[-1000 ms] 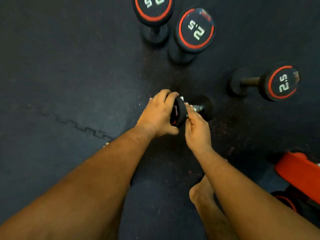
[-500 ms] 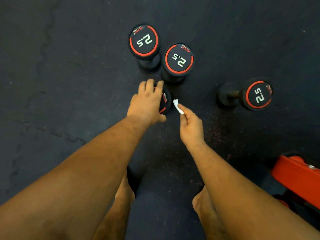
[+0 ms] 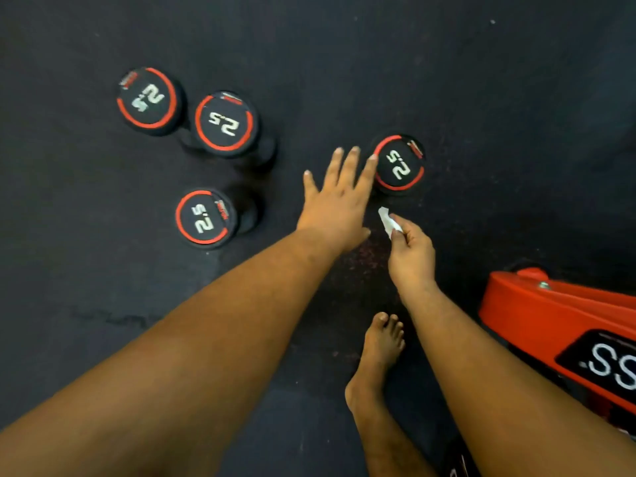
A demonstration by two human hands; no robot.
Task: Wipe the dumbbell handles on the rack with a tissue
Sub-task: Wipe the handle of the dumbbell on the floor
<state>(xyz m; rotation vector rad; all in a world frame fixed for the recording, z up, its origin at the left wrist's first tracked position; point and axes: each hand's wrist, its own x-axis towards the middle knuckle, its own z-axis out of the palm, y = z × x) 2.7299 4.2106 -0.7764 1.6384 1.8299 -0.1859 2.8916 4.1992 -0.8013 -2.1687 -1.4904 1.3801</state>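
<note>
A bare foot (image 3: 380,352) is seen nearest, flat on the dark rubber floor (image 3: 516,98), whose surface looks matte and lightly speckled. To its right an orange moulded rack base (image 3: 537,315) with a smooth sheen is found, carrying a black panel with white lettering.

Beyond the foot, a small crumpled white tissue (image 3: 387,220) is pinched between the thumb and curled fingers of the right hand (image 3: 411,253); its free end is pointed up and away towards the nearest dumbbell. The left hand (image 3: 339,204) is held flat with its fingers straight and slightly spread, nothing being gripped; the index fingertip is brought to the edge of the right dumbbell (image 3: 399,165), though contact cannot be confirmed.

That dumbbell is stood on end, its long axis vertical, so that only the round black end cap with a red ring and white "2.5" is shown; the handle is hidden below it. To the left, a near-left dumbbell (image 3: 204,216) is likewise stood upright, with its lower head partly visible behind. Farthest away, a middle dumbbell (image 3: 223,123) and a far-left dumbbell (image 3: 148,101) are set just beside each other, also on end, with the same rubbery black caps and red rings.
</note>
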